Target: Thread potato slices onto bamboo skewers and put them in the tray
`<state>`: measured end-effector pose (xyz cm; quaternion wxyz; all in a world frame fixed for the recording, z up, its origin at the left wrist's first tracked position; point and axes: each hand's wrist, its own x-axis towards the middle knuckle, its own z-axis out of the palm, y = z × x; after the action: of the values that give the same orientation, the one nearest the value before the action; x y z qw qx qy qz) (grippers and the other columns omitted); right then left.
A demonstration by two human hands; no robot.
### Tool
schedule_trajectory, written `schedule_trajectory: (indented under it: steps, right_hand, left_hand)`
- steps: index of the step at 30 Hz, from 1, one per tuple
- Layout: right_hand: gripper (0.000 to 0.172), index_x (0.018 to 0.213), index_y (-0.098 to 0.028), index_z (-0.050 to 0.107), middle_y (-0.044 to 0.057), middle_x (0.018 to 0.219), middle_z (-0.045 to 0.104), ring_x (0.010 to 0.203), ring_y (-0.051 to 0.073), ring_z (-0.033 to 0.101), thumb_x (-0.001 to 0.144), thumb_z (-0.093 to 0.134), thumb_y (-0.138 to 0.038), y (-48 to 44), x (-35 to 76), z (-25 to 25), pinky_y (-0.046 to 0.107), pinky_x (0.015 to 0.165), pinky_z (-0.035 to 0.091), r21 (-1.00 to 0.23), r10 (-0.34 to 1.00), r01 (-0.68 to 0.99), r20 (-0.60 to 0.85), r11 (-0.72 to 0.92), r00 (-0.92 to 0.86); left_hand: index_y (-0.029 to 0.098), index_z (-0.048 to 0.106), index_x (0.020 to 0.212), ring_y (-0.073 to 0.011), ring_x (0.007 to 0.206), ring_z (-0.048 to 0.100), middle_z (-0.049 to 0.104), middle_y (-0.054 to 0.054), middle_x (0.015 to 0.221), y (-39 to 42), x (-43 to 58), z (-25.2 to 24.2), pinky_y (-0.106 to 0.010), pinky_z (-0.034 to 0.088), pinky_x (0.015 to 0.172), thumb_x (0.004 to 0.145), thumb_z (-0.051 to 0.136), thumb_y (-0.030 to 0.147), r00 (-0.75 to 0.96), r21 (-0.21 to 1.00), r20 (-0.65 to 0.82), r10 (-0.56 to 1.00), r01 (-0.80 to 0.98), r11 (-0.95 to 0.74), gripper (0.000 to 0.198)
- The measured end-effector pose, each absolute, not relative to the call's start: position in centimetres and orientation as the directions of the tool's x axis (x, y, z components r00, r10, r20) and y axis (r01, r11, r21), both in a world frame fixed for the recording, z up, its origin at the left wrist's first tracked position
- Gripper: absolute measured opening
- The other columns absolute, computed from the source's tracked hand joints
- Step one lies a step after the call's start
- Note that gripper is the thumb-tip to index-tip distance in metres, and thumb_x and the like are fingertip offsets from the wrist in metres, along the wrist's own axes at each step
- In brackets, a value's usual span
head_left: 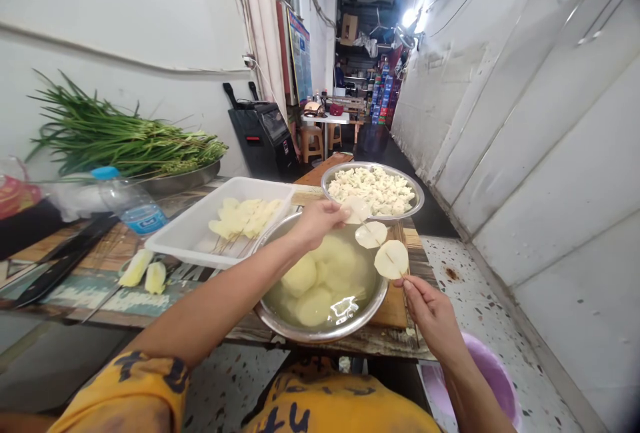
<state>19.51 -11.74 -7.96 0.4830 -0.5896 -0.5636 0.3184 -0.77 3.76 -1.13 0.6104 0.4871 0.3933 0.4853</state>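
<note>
My right hand [429,308] pinches the lower end of a thin skewer that carries round, pale potato slices [391,260]. At its upper end, my left hand [319,223] grips the farthest potato slice [357,210] between thumb and fingers. Beneath both hands stands a steel bowl [320,336] of cloudy water with peeled potatoes [315,306] in it. Left of the bowl, a white plastic tray [185,246] contains potato slices on skewers [245,218]. My left forearm crosses in front of the tray's corner and the bowl's rim.
A metal bowl of cauliflower pieces [373,190] stands behind. On the left are a water bottle [127,203], a black-handled knife [60,266], two cut vegetable pieces [145,271] and a basin of green stalks [125,136]. A purple tub [493,373] sits on the floor at right.
</note>
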Motion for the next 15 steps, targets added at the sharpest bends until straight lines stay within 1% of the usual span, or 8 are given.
schedule_trajectory:
  steps: [3, 4, 6, 8, 10, 13, 15]
  right_hand:
    - [0.030, 0.091, -0.016, 0.067, 0.001, 0.061, 0.056, 0.055, 0.015, 0.050, 0.088, 0.048, -0.038, -11.5, 18.9, -7.1, 0.024, 0.052, 0.040, -0.862, 0.949, 0.476, 0.275, 0.174, 0.153]
    - [0.029, 0.089, -0.016, 0.067, 0.002, 0.065, 0.060, 0.059, 0.016, 0.054, 0.089, 0.047, -0.037, -11.4, 18.6, -6.8, 0.025, 0.057, 0.042, -0.849, 0.944, 0.492, 0.298, 0.193, 0.143]
    - [0.029, 0.089, -0.016, 0.067, 0.001, 0.062, 0.060, 0.065, 0.018, 0.058, 0.089, 0.045, -0.036, -11.2, 18.3, -6.5, 0.025, 0.061, 0.045, -0.837, 0.937, 0.503, 0.323, 0.217, 0.132]
    - [0.029, 0.088, -0.016, 0.066, -0.001, 0.053, 0.055, 0.066, 0.020, 0.060, 0.089, 0.045, -0.035, -11.0, 18.0, -6.4, 0.026, 0.062, 0.046, -0.833, 0.930, 0.507, 0.337, 0.222, 0.145]
    - [0.028, 0.088, -0.016, 0.066, -0.001, 0.051, 0.054, 0.067, 0.021, 0.061, 0.089, 0.045, -0.035, -10.8, 17.9, -6.4, 0.027, 0.063, 0.047, -0.828, 0.922, 0.512, 0.353, 0.228, 0.160]
    - [0.027, 0.089, -0.017, 0.067, 0.003, 0.067, 0.064, 0.073, 0.021, 0.062, 0.089, 0.046, -0.033, -10.7, 17.8, -6.5, 0.028, 0.068, 0.048, -0.827, 0.913, 0.502, 0.375, 0.252, 0.160]
    - [0.025, 0.086, -0.017, 0.067, 0.005, 0.075, 0.066, 0.078, 0.021, 0.062, 0.087, 0.048, -0.033, -10.7, 17.7, -6.4, 0.028, 0.071, 0.047, -0.838, 0.912, 0.476, 0.380, 0.269, 0.153]
  left_hand:
    - [0.010, 0.065, 0.062, -0.0102, 0.060, 0.057, 0.064, -0.003, 0.064, 3.5, -0.6, -1.0, -0.026, 0.046, 0.063, 0.049, 0.083, 0.026, 0.248, 0.974, -0.041, 0.968, -0.208, 0.094, 0.027]
    - [0.010, 0.065, 0.064, -0.0107, 0.062, 0.058, 0.064, -0.003, 0.065, 3.5, -0.6, -0.9, -0.026, 0.046, 0.064, 0.049, 0.083, 0.026, 0.260, 0.970, -0.049, 0.964, -0.218, 0.108, 0.028]
    - [0.010, 0.067, 0.069, -0.0116, 0.066, 0.059, 0.066, -0.005, 0.071, 3.3, -0.6, -0.7, -0.026, 0.047, 0.066, 0.052, 0.082, 0.027, 0.269, 0.957, -0.044, 0.962, -0.265, 0.118, 0.029]
    - [0.011, 0.069, 0.076, -0.0124, 0.070, 0.061, 0.069, -0.006, 0.079, 3.2, -0.6, -0.6, -0.026, 0.047, 0.069, 0.057, 0.080, 0.030, 0.269, 0.937, -0.034, 0.963, -0.328, 0.125, 0.029]
    - [0.012, 0.069, 0.083, -0.0133, 0.073, 0.062, 0.070, -0.008, 0.085, 3.0, -0.7, -0.6, -0.026, 0.048, 0.071, 0.063, 0.077, 0.032, 0.316, 0.917, -0.058, 0.947, -0.358, 0.175, 0.029]
    - [0.012, 0.069, 0.088, -0.0154, 0.078, 0.064, 0.070, -0.011, 0.089, 3.0, -0.7, -1.0, -0.029, 0.049, 0.076, 0.064, 0.077, 0.027, 0.416, 0.907, -0.090, 0.905, -0.340, 0.246, 0.030]
    - [0.010, 0.070, 0.086, -0.0164, 0.079, 0.064, 0.070, -0.011, 0.089, 3.1, -0.6, -1.4, -0.030, 0.049, 0.078, 0.062, 0.078, 0.025, 0.408, 0.912, -0.068, 0.910, -0.345, 0.223, 0.029]
